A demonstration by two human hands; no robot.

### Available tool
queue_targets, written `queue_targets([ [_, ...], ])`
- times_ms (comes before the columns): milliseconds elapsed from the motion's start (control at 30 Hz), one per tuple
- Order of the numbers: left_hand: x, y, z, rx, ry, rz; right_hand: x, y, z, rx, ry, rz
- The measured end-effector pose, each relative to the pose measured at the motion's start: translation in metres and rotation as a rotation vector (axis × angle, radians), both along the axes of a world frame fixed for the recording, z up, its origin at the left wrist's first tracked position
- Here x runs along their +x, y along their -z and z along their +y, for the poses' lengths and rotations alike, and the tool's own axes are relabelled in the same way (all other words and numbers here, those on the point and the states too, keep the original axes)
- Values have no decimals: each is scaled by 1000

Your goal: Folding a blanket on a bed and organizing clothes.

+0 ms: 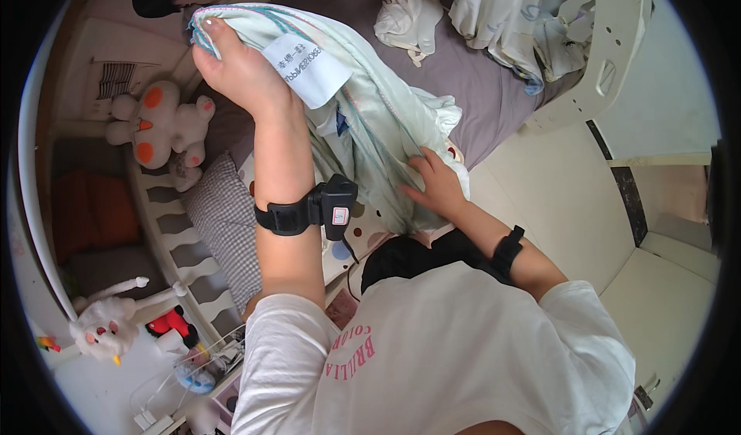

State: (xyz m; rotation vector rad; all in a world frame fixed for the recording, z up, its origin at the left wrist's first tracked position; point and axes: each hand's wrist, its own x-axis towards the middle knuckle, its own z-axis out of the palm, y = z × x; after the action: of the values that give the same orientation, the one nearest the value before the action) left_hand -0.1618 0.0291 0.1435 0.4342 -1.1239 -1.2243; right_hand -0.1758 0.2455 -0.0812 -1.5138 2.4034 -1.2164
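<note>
My left hand (235, 71) is raised at the upper left, its fingers closed round one edge of a pale green cloth (378, 118). The cloth shows teal seams and hangs down in long folds towards my lap. A white printed label (309, 71) sticks out from it beside my left wrist. Lower and further right, my right hand (438, 182) rests against the folds with its fingers apart. What kind of bedding or garment the cloth is, I cannot tell. Its lower end bunches in front of my body.
Behind the cloth lies a bed with a grey-purple sheet (494, 88). A crumpled white cloth (409, 20) and more patterned fabric (502, 10) lie on it. A checked pillow (224, 226) and a white plush toy (166, 125) are at the left, by white rails (181, 242).
</note>
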Motion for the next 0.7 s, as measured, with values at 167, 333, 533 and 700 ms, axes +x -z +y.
queue_targets([
  [167,7,-5,8,-31,-56,-66,-10,10,3,129,-137,-138],
  [333,8,-3,24,-17,-37,-74,-10,10,20,100,-325,-57],
  [533,3,-3,52,-32,-67,-127,6,7,3,22,-94,-171],
  [700,8,-4,62,-34,-93,-141,1,11,2,151,-40,-298],
])
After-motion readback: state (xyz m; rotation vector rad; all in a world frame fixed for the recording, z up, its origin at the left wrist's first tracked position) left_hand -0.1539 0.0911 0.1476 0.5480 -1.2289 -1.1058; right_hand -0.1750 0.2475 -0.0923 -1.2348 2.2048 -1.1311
